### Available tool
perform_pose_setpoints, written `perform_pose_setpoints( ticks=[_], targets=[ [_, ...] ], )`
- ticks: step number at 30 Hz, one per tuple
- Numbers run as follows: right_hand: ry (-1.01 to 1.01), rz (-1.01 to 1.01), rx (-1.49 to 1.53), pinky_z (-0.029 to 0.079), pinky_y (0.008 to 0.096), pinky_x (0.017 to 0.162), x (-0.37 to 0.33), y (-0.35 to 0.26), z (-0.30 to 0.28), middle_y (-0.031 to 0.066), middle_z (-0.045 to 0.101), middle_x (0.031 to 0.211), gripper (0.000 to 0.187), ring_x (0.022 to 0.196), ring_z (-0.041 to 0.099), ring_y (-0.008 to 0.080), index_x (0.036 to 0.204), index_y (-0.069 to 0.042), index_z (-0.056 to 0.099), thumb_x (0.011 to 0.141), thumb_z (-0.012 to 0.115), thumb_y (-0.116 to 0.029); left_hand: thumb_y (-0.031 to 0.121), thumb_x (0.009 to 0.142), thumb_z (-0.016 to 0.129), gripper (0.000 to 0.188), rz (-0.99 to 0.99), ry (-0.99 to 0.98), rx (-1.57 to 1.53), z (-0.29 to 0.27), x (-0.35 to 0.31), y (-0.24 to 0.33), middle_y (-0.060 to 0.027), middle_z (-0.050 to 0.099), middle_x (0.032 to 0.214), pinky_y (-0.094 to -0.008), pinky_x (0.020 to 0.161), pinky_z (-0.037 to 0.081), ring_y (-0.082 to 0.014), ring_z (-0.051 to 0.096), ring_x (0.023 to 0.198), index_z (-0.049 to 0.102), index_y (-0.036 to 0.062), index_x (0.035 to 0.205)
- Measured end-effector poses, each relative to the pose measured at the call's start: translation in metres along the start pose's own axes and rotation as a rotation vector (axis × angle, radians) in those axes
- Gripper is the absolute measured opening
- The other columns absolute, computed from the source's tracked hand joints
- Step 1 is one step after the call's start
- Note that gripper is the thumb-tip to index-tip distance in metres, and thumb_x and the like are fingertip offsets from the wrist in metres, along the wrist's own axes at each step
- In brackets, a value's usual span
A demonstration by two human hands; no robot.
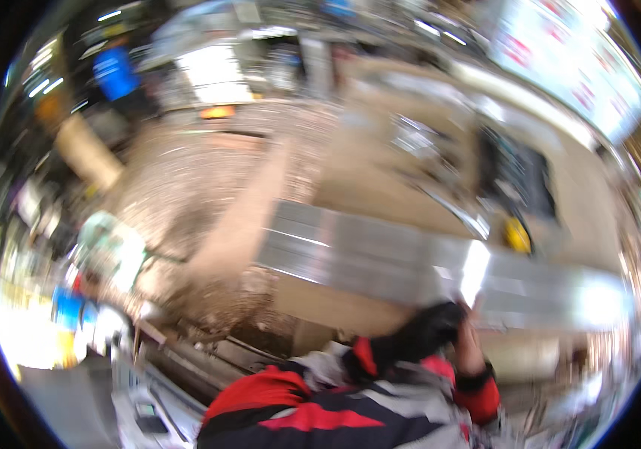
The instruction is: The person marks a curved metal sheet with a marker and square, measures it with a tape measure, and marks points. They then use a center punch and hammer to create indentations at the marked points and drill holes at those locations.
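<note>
The long silvery panel (380,247) lies flat across the brown tabletop (361,310), reaching from about its left edge far toward the right, and our hands are at its near long edge. Our black-gloved left hand (434,328) and our bare right hand (469,346) are close together there, the right one's fingers pointing up toward the panel; in this blur we cannot tell how far either is open, or whether either has hold of anything. From its sheen we judge the panel to be thin sheet metal: smooth, slippery under a glove, likely to bow along its length, and easier to dent than to break. We expect it to be awkward more than heavy. Its edges may be sharp, so we would do best gripping both long edges either side of the middle, clear of the yellow-and-black tool (517,235) at or just beyond the far edge
</note>
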State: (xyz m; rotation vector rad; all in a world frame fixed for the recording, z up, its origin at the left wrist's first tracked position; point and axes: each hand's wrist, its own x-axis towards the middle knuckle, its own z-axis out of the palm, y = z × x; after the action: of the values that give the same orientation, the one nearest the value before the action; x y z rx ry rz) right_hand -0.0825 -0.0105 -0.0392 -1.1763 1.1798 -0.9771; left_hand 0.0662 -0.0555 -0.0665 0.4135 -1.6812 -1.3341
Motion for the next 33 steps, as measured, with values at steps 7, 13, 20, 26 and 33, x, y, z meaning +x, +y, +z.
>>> perform_pose_setpoints(
  ticks=[7,13,20,26,33],
  targets=[
    [-0.148,0.256,-0.187,0.047,0.0366,0.105,0.038,0.051,-0.071,0.0136,0.056,0.132,0.056,0.121,0.057,0.0255,0.153,-0.005,0.029,0.109,0.042,-0.036,0.025,0.093,0.066,0.036,-0.226,0.256,0.841,-0.084,0.045,-0.107,-0.0139,0.068,0.124,-0.0512,0.102,0.042,-0.0345,0.064,0.103,0.066,0.0095,0.126],
    [-0.077,0.375,-0.281,0.048,0.0362,0.101,0.048,0.059,-0.131,0.0133,0.057,0.128,0.053,0.117,0.058,0.0248,0.150,-0.005,0.032,0.108,0.043,-0.035,0.026,0.084,0.067,0.023,-0.406,0.160,0.944,-0.142,0.092,-0.162,-0.0053,0.073,0.098,-0.0597,0.105,0.033,-0.0304,0.068,0.097,0.072,0.0185,0.105],
    [0.037,0.502,-0.320,0.050,0.0358,0.096,0.040,0.076,-0.205,0.0129,0.059,0.124,0.049,0.111,0.060,0.0241,0.146,-0.005,0.037,0.108,0.044,-0.034,0.029,0.080,0.070,0.026,-0.618,0.005,0.982,-0.145,0.142,-0.225,-0.0044,0.074,0.096,-0.0631,0.107,0.028,-0.0294,0.068,0.101,0.075,0.0186,0.102],
    [0.140,0.612,-0.368,0.051,0.0354,0.092,0.025,0.088,-0.236,0.0125,0.060,0.120,0.046,0.106,0.061,0.0234,0.143,-0.005,0.041,0.107,0.046,-0.033,0.030,0.077,0.072,0.042,-0.404,0.104,1.136,-0.171,0.171,-0.245,-0.0097,0.071,0.112,-0.0626,0.096,0.040,-0.0302,0.065,0.109,0.071,0.0141,0.116],
    [0.269,0.741,-0.410,0.053,0.0349,0.087,0.012,0.095,-0.207,0.0121,0.062,0.115,0.042,0.100,0.063,0.0226,0.139,-0.005,0.045,0.107,0.047,-0.031,0.022,0.082,0.062,0.018,-0.133,-0.069,1.529,-0.190,0.208,-0.294,-0.0056,0.064,0.096,-0.0470,0.080,0.046,-0.0284,0.062,0.095,0.070,0.0174,0.099]
  ],
)
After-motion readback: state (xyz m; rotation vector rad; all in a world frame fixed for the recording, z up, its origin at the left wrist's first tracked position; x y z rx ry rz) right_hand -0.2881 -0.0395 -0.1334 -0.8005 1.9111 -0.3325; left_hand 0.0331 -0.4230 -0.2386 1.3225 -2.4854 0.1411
